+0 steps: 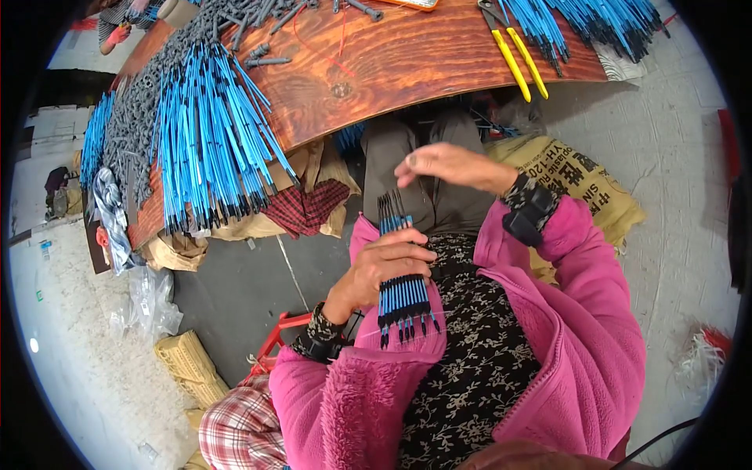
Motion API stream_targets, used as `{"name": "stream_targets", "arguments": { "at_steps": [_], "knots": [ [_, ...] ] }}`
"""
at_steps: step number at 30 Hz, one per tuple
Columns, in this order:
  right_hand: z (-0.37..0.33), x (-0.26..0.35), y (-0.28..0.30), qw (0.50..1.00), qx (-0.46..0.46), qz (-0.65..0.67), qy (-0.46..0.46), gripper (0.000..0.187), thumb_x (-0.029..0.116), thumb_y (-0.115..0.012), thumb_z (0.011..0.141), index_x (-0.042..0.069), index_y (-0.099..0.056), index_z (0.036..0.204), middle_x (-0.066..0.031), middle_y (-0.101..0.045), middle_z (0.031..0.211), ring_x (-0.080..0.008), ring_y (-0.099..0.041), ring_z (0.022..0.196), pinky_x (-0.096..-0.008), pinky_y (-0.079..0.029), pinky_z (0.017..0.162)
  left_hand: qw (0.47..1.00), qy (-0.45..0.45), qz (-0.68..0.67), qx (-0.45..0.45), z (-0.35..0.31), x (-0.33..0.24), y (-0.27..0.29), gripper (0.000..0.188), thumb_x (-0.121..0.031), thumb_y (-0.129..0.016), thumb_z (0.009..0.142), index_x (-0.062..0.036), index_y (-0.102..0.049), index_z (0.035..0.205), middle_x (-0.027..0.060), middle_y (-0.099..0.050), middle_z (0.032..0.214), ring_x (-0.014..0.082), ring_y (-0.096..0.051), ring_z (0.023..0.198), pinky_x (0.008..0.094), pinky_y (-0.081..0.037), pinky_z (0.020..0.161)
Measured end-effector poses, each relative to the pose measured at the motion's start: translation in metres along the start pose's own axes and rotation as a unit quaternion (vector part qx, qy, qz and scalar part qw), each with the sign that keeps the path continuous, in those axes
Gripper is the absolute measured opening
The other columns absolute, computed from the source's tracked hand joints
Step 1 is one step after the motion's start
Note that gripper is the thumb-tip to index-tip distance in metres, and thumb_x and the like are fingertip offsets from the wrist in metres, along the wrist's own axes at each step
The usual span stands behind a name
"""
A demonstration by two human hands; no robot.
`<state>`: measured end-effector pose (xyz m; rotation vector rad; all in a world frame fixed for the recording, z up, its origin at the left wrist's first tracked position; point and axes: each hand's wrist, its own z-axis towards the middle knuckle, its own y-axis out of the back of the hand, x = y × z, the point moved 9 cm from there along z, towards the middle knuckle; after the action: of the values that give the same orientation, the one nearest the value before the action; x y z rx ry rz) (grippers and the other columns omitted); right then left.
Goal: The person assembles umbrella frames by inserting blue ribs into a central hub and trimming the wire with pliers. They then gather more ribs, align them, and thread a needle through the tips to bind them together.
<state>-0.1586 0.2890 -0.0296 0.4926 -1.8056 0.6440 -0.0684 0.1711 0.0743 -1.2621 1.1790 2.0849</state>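
Note:
My left hand (385, 266) is closed over a row of thin blue sticks with black ends (404, 293), laid side by side against the pink jacket (380, 376). Their dark tips stick out above and below my fingers. Above them my right hand (458, 166) is raised over my lap, apart from the sticks. Its fingers stretch to the left, and no object shows in them.
A wooden table (407, 59) curves across the front. On it lie a big pile of blue sticks (207, 141), grey plastic wall plugs (129, 129), yellow-handled pliers (513, 59) and more blue sticks (540, 27). A yellow sack (587, 188) is at my right.

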Motion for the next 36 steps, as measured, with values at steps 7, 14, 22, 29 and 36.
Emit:
{"name": "stream_targets", "arguments": {
  "at_steps": [7,14,22,29,36],
  "knots": [
    [-0.001,0.05,0.024,0.998,-0.049,-0.01,0.037,0.054,0.046,-0.05,0.103,-0.003,-0.063,0.122,-0.0125,-0.07,0.112,-0.0182,-0.064,0.108,-0.0324,-0.046,0.098,0.999,-0.023,0.02,0.011,0.004,0.006,0.006,0.02,-0.016,-0.075,0.075,-0.0075,-0.072,0.093,0.0057,-0.071,0.111,0.0303,-0.061,0.116,0.0479,-0.046,0.105],
    [-0.002,0.049,0.024,0.998,-0.05,-0.028,0.021,0.052,0.044,-0.05,0.103,-0.003,-0.063,0.121,-0.0119,-0.071,0.109,-0.0183,-0.064,0.106,-0.0325,-0.047,0.097,0.998,-0.014,0.049,-0.023,0.002,0.009,0.012,0.017,-0.013,-0.075,0.072,-0.0066,-0.074,0.088,0.0051,-0.072,0.108,0.0303,-0.064,0.114,0.0453,-0.048,0.103],
    [0.002,0.069,0.031,0.995,-0.051,-0.074,0.037,0.045,0.037,-0.052,0.103,-0.003,-0.063,0.121,-0.0114,-0.071,0.107,-0.0171,-0.065,0.103,-0.0312,-0.048,0.095,0.998,-0.031,0.05,-0.017,0.013,0.006,0.016,0.018,-0.013,-0.075,0.072,-0.0065,-0.074,0.089,0.0055,-0.072,0.11,0.0305,-0.064,0.114,0.0463,-0.048,0.103],
    [0.011,0.089,0.05,0.985,-0.064,-0.141,0.076,0.041,0.032,-0.053,0.102,-0.003,-0.064,0.12,-0.0101,-0.071,0.106,-0.0166,-0.065,0.1,-0.0307,-0.049,0.091,0.999,-0.014,0.03,0.002,0.011,0.01,0.02,0.018,-0.015,-0.073,0.077,-0.0079,-0.071,0.093,0.0056,-0.07,0.115,0.0301,-0.06,0.119,0.0491,-0.043,0.109],
    [0.05,0.182,0.102,0.842,-0.246,-0.465,0.115,0.029,0.027,-0.06,0.095,0.005,-0.07,0.111,-0.0143,-0.071,0.098,-0.0226,-0.068,0.089,-0.0356,-0.053,0.076,0.999,-0.041,0.014,-0.001,0.018,0.013,0.022,0.024,-0.014,-0.076,0.07,-0.0041,-0.073,0.092,0.0101,-0.071,0.114,0.0331,-0.063,0.114,0.0477,-0.046,0.104]
  ]
}}
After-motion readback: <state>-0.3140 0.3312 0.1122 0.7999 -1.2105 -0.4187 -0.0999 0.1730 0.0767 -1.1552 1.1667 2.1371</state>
